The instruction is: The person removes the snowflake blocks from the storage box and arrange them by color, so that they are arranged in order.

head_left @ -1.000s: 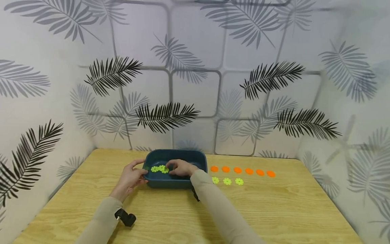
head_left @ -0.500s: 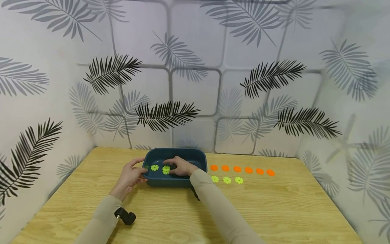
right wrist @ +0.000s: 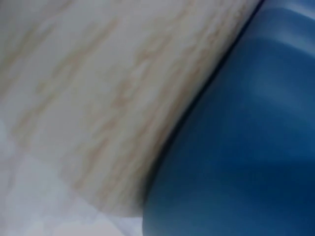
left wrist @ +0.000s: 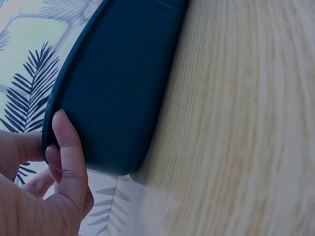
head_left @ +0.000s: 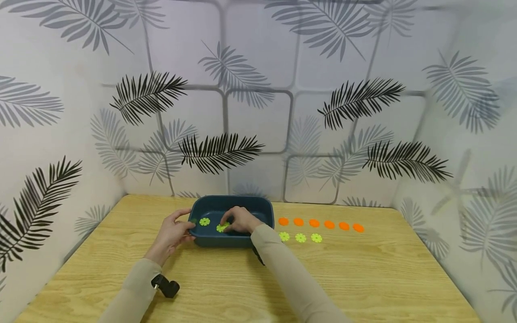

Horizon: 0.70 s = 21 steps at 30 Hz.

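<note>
My left hand (head_left: 171, 234) grips the left end of a dark blue plastic basin (head_left: 230, 242), thumb over the rim; in the left wrist view its fingers (left wrist: 71, 152) lie along the basin's outer wall (left wrist: 115, 93). Inside the basin, my right hand (head_left: 241, 220) bends its index finger and thumb about a yellow-green flower-shaped piece (head_left: 221, 228), partly hiding it. Left of that, another yellow-green flower-shaped piece (head_left: 204, 221) lies flat on the basin floor. The right wrist view shows only the basin's blurred outer wall (right wrist: 241, 147) and the table, no fingers.
Right of the basin, several orange discs (head_left: 314, 223) lie in a row on the wooden table (head_left: 363, 278). In front of them is a row of three yellow-green flower-shaped pieces (head_left: 300, 237). Leaf-patterned walls (head_left: 258, 112) enclose the table's back and sides.
In the basin, the yellow-green pieces near my right hand have shifted; three showed earlier, two show now. My right fingers have drawn closer together. The left hand keeps its grip.
</note>
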Motion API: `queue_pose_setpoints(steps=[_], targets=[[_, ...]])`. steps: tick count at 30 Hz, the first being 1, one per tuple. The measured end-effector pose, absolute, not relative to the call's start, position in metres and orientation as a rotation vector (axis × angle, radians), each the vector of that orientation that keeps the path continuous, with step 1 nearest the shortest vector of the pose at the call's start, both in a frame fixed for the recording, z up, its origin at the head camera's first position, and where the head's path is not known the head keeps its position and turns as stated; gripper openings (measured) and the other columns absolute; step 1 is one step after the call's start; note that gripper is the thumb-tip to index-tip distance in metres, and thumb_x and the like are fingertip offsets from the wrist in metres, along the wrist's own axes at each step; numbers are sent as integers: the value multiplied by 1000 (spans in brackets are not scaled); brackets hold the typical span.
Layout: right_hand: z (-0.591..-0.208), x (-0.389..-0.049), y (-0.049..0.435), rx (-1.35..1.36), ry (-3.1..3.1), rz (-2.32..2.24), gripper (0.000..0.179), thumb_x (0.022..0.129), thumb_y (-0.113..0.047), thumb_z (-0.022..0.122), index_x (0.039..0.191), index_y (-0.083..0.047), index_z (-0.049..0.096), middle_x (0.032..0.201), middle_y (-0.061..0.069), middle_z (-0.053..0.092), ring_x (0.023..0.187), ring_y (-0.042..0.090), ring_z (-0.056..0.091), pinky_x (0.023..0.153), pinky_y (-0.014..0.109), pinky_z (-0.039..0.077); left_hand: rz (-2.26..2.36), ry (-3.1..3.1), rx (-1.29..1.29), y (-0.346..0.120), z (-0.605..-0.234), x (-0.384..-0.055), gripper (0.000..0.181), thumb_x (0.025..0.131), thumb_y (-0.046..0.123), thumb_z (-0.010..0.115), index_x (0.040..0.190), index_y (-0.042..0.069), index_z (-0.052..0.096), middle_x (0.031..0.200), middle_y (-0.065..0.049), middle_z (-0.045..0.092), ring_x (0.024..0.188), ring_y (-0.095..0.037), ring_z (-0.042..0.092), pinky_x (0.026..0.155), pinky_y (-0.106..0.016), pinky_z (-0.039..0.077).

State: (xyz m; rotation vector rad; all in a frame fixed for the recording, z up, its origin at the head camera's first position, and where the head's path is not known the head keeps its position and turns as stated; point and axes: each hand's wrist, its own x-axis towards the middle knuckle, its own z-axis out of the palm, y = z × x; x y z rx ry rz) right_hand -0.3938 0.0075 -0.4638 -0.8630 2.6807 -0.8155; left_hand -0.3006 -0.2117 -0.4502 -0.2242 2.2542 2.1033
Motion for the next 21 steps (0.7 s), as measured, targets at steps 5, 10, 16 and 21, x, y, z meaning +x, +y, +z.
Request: queue_pose_setpoints(steps=[5, 10, 16, 21], targets=[[-464, -395, 8, -883, 2658, -873, 32, 81, -18, 81, 111, -15, 73, 112, -1, 71, 107, 17, 63, 87, 27, 54, 2103, 2254, -221, -212, -450, -300, 59, 96, 1, 55, 151, 10, 36, 88, -13, 65, 63, -14, 64, 64, -31, 60], [-461, -394, 10, -906, 2631, -977, 40, 81, -20, 82, 118, -12, 70, 115, 2, 70, 108, 18, 64, 84, 27, 55, 2105, 2263, -220, -212, -449, -300, 58, 96, 1, 55, 150, 10, 37, 86, -13, 65, 62, -13, 64, 64, -31, 60], [-459, -391, 13, -923, 2601, -1074, 40, 82, -19, 81, 119, -9, 70, 116, 5, 70, 99, 17, 66, 79, 25, 56, 2097, 2267, -238, -211, -449, -300, 58, 95, 0, 55, 149, 11, 38, 87, -15, 66, 61, -14, 64, 62, -30, 60], [-456, -391, 16, -901, 2530, -1216, 42, 83, -14, 79, 122, -6, 69, 118, 9, 70, 99, 19, 69, 74, 25, 58, 2114, 2258, -250, -210, -449, -300, 58, 95, 0, 55, 149, 11, 39, 88, -15, 65, 60, -13, 64, 61, -29, 60]])
